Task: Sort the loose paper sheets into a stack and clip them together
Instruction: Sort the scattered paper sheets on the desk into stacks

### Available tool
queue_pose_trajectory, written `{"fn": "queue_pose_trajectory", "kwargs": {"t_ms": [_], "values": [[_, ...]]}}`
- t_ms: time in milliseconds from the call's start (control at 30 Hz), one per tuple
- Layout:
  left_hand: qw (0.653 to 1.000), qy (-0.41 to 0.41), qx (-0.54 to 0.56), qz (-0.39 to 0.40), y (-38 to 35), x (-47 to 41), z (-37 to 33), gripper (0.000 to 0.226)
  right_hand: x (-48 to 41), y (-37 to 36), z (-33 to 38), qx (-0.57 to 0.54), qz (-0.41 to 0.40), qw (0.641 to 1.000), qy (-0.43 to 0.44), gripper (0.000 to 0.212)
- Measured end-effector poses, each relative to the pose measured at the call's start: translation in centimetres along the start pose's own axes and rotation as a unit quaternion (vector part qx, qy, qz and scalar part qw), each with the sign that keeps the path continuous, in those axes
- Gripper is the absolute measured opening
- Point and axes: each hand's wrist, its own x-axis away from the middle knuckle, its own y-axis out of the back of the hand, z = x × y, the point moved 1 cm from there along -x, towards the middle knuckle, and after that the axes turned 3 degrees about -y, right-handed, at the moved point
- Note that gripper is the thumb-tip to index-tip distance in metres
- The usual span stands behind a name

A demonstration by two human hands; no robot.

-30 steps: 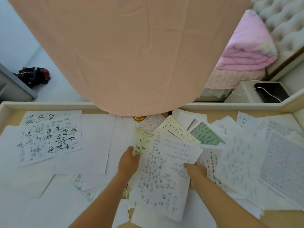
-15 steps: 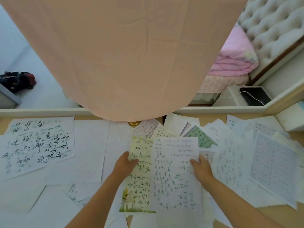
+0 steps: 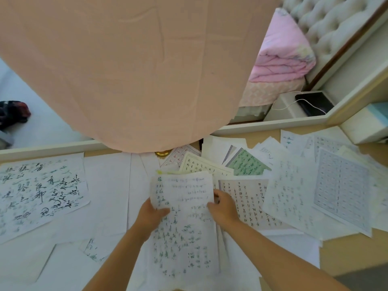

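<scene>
**Head view: two sheets are now one stack, held by both hands.**
Half a second ago a yellow-green sheet lay beside the white one. Now the white one covers it, and only a yellow edge (image 3: 165, 172) shows at 12 o'clock of the small stack of white handwritten paper sheets (image 3: 184, 227). I judge that gathering has begun and clipping has not. The left hand (image 3: 152, 215) grips the 9 o'clock edge with the thumb on top, and the right hand (image 3: 223, 208) pinches the 3 o'clock edge. The stack is at the centre of the pale wooden desk (image 3: 346, 255), and loose written sheets (image 3: 249, 202) lie from 9 to 3 o'clock.
</scene>
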Motion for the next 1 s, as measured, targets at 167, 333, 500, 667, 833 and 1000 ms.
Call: {"fn": "queue_pose_trajectory", "kwargs": {"t_ms": [167,333,500,667,833,1000], "values": [[0.999,0.026,0.031,-0.025,3.4,0.5,0.9,0.033,-0.8,2.1,-0.6,0.096,-0.027,0.995,-0.015,0.069],[0.999,0.019,-0.031,-0.038,5.2,0.8,1.9,0.044,-1.4,0.4,0.0,0.26,0.011,0.965,0.013,0.071],[0.996,0.046,0.07,0.011,6.7,2.0,1.8,0.033,-0.5,-2.0,2.4,0.01,0.095,0.995,0.014,0.083],[0.984,0.049,0.169,-0.001,7.0,3.2,2.3,0.037,0.4,-3.0,3.4,-0.122,0.242,0.962,-0.023,0.07],[0.991,0.053,0.11,0.06,4.3,3.5,0.9,0.045,1.9,-1.7,3.5,-0.056,0.222,0.973,0.0,0.046],[0.992,0.019,-0.042,0.114,-1.2,2.4,-2.5,0.063,2.1,4.8,1.8,-0.046,0.136,0.99,-0.009,0.053]]}}
